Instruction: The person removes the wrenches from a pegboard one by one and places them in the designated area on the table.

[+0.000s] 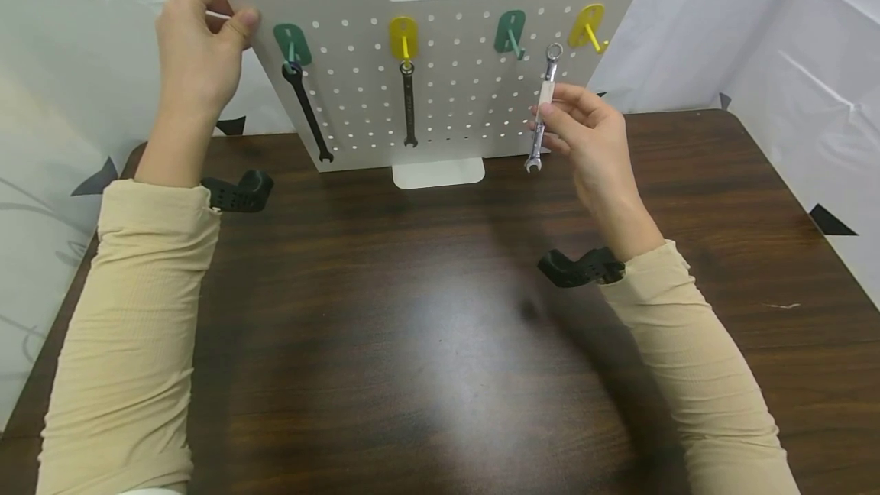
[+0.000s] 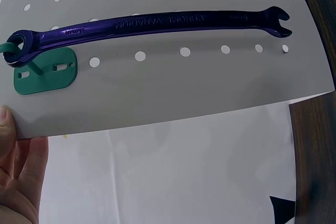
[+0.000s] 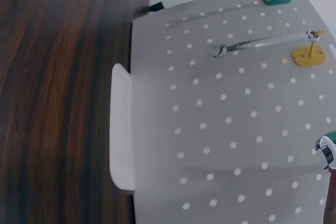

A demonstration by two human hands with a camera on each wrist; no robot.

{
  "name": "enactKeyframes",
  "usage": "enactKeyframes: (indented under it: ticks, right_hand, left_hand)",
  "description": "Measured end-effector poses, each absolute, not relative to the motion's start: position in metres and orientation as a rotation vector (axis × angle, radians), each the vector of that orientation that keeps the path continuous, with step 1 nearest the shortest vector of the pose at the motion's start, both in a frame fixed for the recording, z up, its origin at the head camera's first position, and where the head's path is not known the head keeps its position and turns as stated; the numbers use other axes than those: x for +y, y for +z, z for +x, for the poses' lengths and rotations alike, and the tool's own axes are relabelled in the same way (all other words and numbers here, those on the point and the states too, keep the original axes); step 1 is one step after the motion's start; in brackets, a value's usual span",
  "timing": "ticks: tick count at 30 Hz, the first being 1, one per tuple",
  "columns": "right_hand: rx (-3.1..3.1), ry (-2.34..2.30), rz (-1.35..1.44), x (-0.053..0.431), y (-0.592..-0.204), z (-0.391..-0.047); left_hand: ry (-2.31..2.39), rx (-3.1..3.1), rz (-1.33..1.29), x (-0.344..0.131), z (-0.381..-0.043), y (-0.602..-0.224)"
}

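Lab-like booth, creased white sheeting [image 1: 777, 44], wood-grain table [image 1: 330, 312]

In the upper centre of the frame, a pegboard [image 1: 461, 109] stands on the table [image 1: 344, 289], the left grip [image 1: 201, 52] at its upper-left corner. Wrenches [image 1: 308, 113] hang from its two left hooks [image 1: 404, 38]; the wrench [image 1: 547, 90] in the right grip [image 1: 593, 134] is before its right half.

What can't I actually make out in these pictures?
Left hand: in the head view, finger ends hidden behind the pegboard.
Right hand and held wrench: in the right wrist view, mostly cut off by the right edge.
Middle wrench: in the head view, lettering too small to read.
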State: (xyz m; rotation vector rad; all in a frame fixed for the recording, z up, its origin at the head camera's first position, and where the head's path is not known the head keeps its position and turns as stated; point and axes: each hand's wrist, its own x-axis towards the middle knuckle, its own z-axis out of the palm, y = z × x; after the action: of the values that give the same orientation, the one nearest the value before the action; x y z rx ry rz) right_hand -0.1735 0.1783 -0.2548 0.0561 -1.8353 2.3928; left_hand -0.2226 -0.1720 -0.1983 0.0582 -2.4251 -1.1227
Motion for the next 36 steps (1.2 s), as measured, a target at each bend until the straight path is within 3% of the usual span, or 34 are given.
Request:
enactKeyframes:
  ticks: [36]
  right_hand:
    - [-2.004, 2.203, -0.321, 0.266, -0.299, -0.178]
  left_hand:
    - [-1.127, -2.424, 0.057, -0.171, -0.222, -0.198]
